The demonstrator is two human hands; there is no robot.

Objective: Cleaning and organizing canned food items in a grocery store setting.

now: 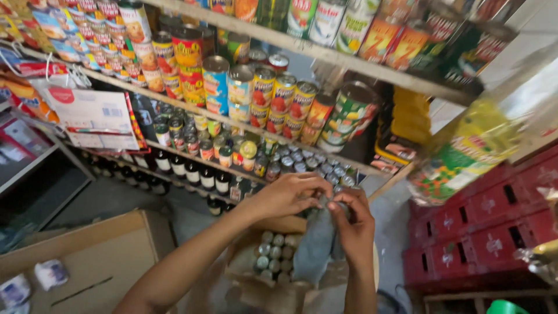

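My left hand (290, 195) & right hand (351, 224) both pinch the grey cloth (317, 244) w/ a small can (332, 204), held over the open carton (276, 256) of cans

This is a small grocery shop, its stock crowded tight. Slanting wooden shelves (325, 53) carry rows of colourful labelled tin cans (273, 99), with small jars and little silver-topped tins (302, 163) on a lower board and dark glass bottles with white labels (192, 174) ranked beneath them. Stacked red plastic bottle crates (488, 221) stand at the right, strips of small bright sachets (110, 40) hang at the upper left, and a brown cardboard carton (93, 256) sits on the floor.
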